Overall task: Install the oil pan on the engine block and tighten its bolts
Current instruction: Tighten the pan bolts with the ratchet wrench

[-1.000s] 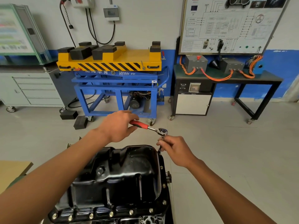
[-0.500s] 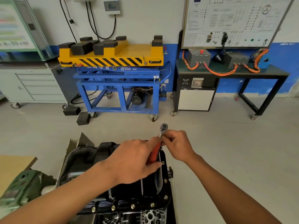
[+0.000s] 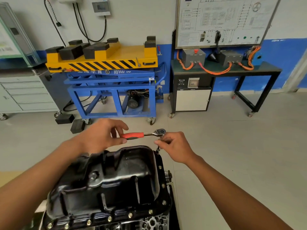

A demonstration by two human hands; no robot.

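Oil pan (image 3: 116, 180) sits upside-up on the engine block (image 3: 154, 222), black and shiny, with its flange (image 3: 162, 176) lying flat on the block all around. Many bolts (image 3: 110, 218) are already standing in the flange along the near edge and the right edge.

I am working on the bolt at the far right corner of the block. My left hand (image 3: 101, 138) pinches the red handle of the ratchet wrench (image 3: 134, 135) between thumb and fingers, only at its end, quite lightly. My right hand (image 3: 177, 147) has its fingers curled around the extension bar (image 3: 158, 148) just under the ratchet head, and the bar goes down to that corner. I cannot see whether the socket sits fully on the bolt head, because my fingers hide it.

To do this step well, I think I should hold the bar upright with the right hand, so the socket does not slip off or round the head. The left hand should take the handle more fully before real force comes. I would bring each bolt only snug first, then go around the flange crosswise, so the pan is pressed down evenly and the seal is not squeezed on one side.
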